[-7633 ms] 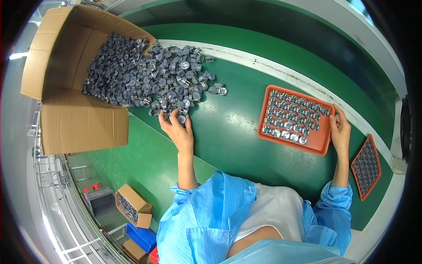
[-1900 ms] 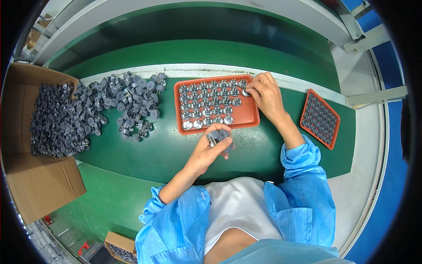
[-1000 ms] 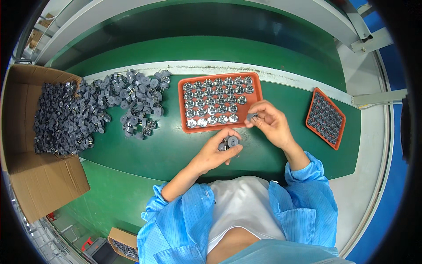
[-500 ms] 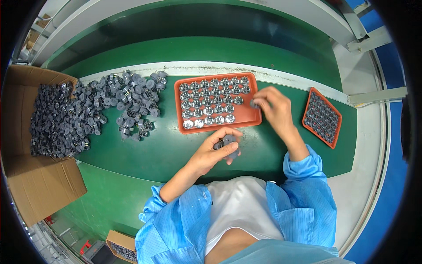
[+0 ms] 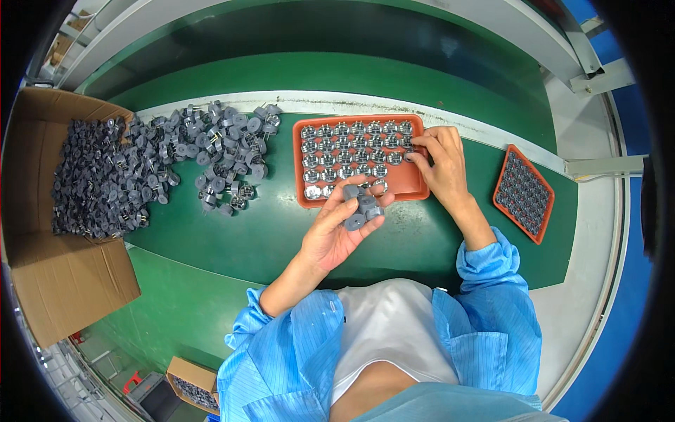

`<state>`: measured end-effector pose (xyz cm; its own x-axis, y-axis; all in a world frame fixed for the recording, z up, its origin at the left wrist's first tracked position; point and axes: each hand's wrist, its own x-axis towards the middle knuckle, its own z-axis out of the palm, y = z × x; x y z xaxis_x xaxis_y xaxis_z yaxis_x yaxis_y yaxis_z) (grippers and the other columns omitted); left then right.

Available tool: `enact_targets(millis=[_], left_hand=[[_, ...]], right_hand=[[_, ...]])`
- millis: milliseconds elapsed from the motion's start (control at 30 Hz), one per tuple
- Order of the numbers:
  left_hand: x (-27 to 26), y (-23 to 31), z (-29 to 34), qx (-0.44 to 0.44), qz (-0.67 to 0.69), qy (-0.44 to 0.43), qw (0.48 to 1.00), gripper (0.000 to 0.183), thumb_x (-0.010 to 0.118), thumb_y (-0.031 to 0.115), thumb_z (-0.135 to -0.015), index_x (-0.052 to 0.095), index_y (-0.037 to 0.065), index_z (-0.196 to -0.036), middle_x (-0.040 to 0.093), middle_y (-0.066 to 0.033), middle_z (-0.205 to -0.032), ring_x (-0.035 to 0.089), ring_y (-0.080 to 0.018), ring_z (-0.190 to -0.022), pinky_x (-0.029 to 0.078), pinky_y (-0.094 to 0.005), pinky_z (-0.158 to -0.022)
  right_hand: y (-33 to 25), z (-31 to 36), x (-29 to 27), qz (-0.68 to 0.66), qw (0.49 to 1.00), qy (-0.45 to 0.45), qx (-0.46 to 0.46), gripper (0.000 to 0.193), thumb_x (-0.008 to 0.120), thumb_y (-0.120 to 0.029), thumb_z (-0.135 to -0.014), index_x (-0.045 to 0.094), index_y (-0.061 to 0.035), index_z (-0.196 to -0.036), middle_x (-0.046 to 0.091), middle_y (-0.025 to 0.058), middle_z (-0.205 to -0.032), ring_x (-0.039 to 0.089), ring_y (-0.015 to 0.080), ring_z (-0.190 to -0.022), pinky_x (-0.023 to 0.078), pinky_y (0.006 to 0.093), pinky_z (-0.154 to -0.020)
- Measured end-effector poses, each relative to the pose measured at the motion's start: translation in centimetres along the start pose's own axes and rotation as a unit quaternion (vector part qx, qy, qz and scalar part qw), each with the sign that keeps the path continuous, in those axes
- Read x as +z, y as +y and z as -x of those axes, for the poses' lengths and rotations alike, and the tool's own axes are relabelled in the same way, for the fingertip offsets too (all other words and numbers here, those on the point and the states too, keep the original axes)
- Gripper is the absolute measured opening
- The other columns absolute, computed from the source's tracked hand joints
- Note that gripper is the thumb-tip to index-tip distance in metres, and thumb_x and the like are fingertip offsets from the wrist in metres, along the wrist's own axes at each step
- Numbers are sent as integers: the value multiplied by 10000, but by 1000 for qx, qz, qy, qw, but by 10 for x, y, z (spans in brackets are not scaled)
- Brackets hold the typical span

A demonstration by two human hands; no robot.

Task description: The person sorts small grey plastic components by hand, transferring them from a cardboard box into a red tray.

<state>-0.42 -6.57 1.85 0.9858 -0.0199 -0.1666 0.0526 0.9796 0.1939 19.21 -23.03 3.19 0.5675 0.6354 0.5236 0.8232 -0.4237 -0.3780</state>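
My left hand (image 5: 337, 228) is in front of the orange-red tray, its fingers closed around several small round grey plastic parts (image 5: 363, 209). At the tray's right side my right hand (image 5: 444, 163) reaches over the rim, thumb and fingers pinched on one grey round part (image 5: 409, 156) at the end of a row. Its fingers partly hide that part. Rows of such parts, shiny metal faces and pins up, fill much of the tray (image 5: 411, 188). Bare tray floor shows at its lower right.
A heap of loose grey parts (image 5: 228, 144) spreads leftward on the green table (image 5: 264, 239) to an open cardboard box (image 5: 74, 295) lying at the left. A second filled orange-red tray (image 5: 540, 238) sits at the right. A smaller box (image 5: 179, 367) of parts stands lower left.
My right hand has moved up to the end of a row with its part. My left hand has turned, showing more of the parts in it. The whole view has shifted slightly.
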Motion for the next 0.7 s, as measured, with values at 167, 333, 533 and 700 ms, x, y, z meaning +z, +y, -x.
enact_targets(millis=[167, 333, 533, 700], left_hand=[[17, -7, 6, 5, -180, 69, 981, 408, 588, 193, -1061, 457, 89, -1434, 584, -126, -1340, 630, -282, -1223, 575, -403, -977], [1, -9, 16, -101, -349, 3, 932, 411, 614, 279, -1060, 500, 64, -1390, 610, -52, -1083, 621, -124, -879, 500, -291, -678], [1, -9, 18, -220, -189, -24, 957, 398, 626, 244, -1054, 514, 50, -1383, 617, -63, -1039, 611, -113, -871, 491, -274, -630], [5, -17, 10, -52, -380, 37, 923, 411, 640, 168, -1040, 507, 74, -1417, 594, -44, -1036, 598, -104, -792, 498, -257, -624]], right_hand=[[-56, 12, -35, -286, 948, -137, -32, 334, 828, -92, -764, 715, -31, -1073, 654, 115, -1039, 644, 273, -924, 539, 375, -790], [-73, 28, -35, -329, 921, -209, -27, 423, 839, -146, -787, 692, -19, -1163, 638, 112, -1127, 656, 260, -995, 561, 384, -821], [-56, 42, -33, -436, 840, -321, 32, 255, 755, -23, -857, 714, -30, -1108, 660, 112, -1092, 700, 252, -886, 594, 380, -742], [-47, 47, -19, -505, 834, -111, 193, 105, 655, -33, -996, 685, 26, -1077, 671, 64, -985, 669, 118, -832, 537, 241, -654]])
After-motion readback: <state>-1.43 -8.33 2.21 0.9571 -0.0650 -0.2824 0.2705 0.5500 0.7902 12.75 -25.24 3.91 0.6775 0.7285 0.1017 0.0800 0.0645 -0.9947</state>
